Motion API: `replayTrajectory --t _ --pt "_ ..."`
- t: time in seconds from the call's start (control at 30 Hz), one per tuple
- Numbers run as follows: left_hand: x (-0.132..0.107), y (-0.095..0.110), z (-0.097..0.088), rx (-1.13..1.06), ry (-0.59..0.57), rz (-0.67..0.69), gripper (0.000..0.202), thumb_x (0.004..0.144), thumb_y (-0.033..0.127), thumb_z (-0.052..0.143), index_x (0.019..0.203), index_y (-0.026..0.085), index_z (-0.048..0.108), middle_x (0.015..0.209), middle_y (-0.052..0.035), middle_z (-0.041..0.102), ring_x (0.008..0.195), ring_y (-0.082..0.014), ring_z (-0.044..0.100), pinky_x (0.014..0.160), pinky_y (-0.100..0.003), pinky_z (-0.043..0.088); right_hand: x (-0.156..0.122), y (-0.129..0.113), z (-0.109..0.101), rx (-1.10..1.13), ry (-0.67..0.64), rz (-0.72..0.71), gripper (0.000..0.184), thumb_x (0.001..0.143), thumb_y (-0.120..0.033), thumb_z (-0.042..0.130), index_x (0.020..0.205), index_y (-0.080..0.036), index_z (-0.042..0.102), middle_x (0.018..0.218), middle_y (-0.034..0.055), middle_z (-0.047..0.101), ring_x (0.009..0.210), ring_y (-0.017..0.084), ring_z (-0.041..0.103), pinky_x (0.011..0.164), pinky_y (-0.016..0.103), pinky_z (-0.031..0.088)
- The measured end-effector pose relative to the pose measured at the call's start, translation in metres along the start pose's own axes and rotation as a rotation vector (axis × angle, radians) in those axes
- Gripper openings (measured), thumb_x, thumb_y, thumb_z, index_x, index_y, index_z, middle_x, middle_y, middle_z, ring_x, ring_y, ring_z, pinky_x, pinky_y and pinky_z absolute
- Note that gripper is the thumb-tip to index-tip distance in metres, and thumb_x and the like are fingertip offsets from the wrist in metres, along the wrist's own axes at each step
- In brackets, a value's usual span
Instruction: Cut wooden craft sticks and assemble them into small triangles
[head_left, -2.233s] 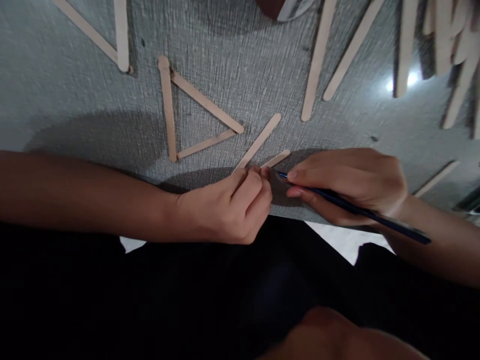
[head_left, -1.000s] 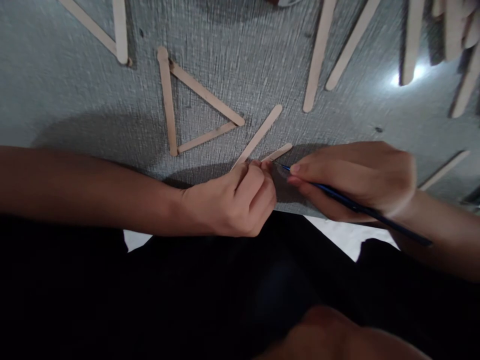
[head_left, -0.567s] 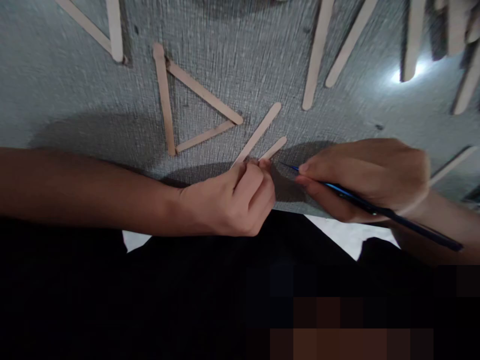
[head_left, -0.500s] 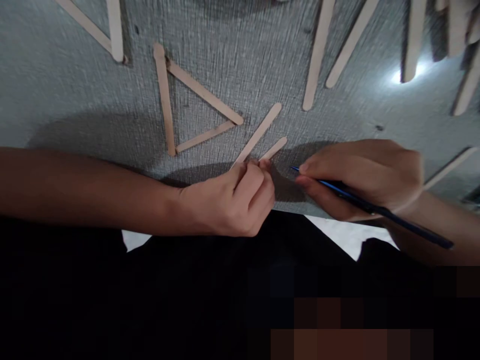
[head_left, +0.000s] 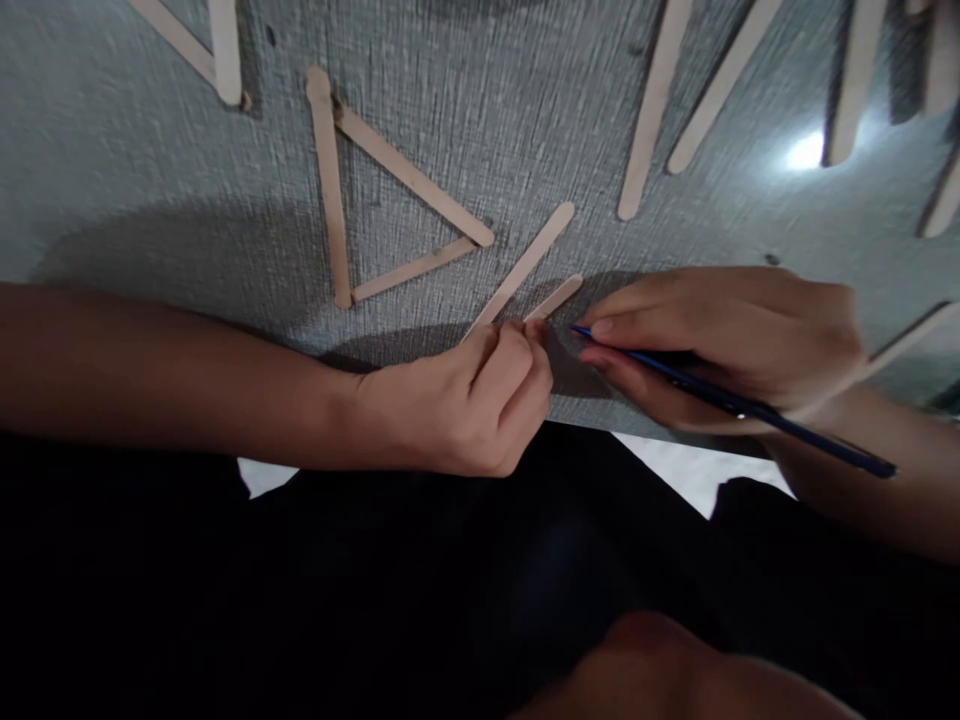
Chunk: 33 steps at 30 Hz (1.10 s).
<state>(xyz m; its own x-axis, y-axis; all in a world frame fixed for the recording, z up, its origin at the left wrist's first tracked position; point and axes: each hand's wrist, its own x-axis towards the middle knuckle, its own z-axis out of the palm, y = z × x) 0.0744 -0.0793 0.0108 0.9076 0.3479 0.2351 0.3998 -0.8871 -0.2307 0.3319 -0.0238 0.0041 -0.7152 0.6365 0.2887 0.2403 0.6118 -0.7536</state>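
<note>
My left hand [head_left: 480,400] is closed at the table's near edge, its fingertips pinching a wooden craft stick [head_left: 559,297] whose far end pokes out beyond them. A second, longer-showing craft stick [head_left: 525,265] runs beside it and passes behind my knuckles; whether the fingers touch it cannot be told. In my right hand [head_left: 727,345] is a slim dark-blue pen [head_left: 750,408], gripped close to its point. The pen's tip is just right of the held stick, near its end. Both sticks' lower ends are hidden by my left hand.
Three craft sticks form a triangle [head_left: 330,190] on the grey textured table [head_left: 480,60]. Two touching sticks [head_left: 227,50] lie at upper left. Several loose sticks [head_left: 652,120] are spread across the upper right, near a bright light reflection. Another stick [head_left: 911,335] lies partly behind my right hand.
The pen tip has moved slightly left, closer to the pinched craft stick. The view has shifted a little. My left hand keeps its grip.
</note>
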Motion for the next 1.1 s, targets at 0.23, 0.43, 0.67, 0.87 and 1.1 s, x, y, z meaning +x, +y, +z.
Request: replayTrajectory --t 0.23,0.43,0.67,0.87,1.1 --pt "-0.001 0.017 0.004 -0.009 -0.003 -0.126 0.027 0.097 0.004 0.067 0.121 -0.001 0.079 0.106 -0.0135 0.082 0.094 -0.0182 0.078 0.083 -0.026 0.07 0.0 0.003 -0.003 0.018 -0.067 0.032 0.028 0.081 -0.006 0.087 0.106 -0.015 0.077 0.106 0.0056 0.082 0.093 0.015 0.081 0.083 0.024 0.066" --pt "-0.001 0.013 0.003 0.022 -0.005 -0.113 0.027 0.096 0.003 0.066 0.118 0.005 0.081 0.105 -0.0104 0.082 0.094 -0.0173 0.077 0.08 -0.026 0.07 0.0 0.003 -0.004 0.044 -0.068 0.013 0.028 0.083 -0.007 0.086 0.108 -0.016 0.077 0.107 0.006 0.082 0.095 0.017 0.081 0.083 0.027 0.067" --pt "0.0 -0.004 0.001 -0.021 -0.001 0.04 0.023 0.094 -0.002 0.064 0.109 0.001 0.08 0.093 -0.0082 0.078 0.083 -0.0128 0.073 0.074 -0.021 0.067 0.004 0.003 -0.004 -0.004 -0.081 -0.017 0.024 0.085 -0.007 0.085 0.106 -0.017 0.077 0.107 0.0061 0.083 0.097 0.016 0.082 0.082 0.024 0.068" --pt "0.002 -0.006 0.0 -0.003 -0.004 0.041 0.025 0.095 -0.004 0.059 0.108 0.003 0.079 0.093 -0.0056 0.077 0.082 -0.0106 0.07 0.072 -0.02 0.066 0.005 0.003 -0.003 0.013 -0.053 -0.047 0.019 0.088 -0.009 0.083 0.105 -0.015 0.077 0.105 0.0056 0.083 0.098 0.014 0.081 0.087 0.021 0.068" --pt "0.003 0.002 0.0 -0.003 -0.006 -0.075 0.024 0.094 -0.004 0.064 0.11 0.004 0.08 0.096 -0.0069 0.08 0.085 -0.0137 0.074 0.074 -0.022 0.068 0.003 0.006 -0.006 0.021 -0.087 -0.014 0.026 0.086 -0.011 0.086 0.109 -0.016 0.078 0.108 0.003 0.083 0.098 0.015 0.082 0.082 0.023 0.069"
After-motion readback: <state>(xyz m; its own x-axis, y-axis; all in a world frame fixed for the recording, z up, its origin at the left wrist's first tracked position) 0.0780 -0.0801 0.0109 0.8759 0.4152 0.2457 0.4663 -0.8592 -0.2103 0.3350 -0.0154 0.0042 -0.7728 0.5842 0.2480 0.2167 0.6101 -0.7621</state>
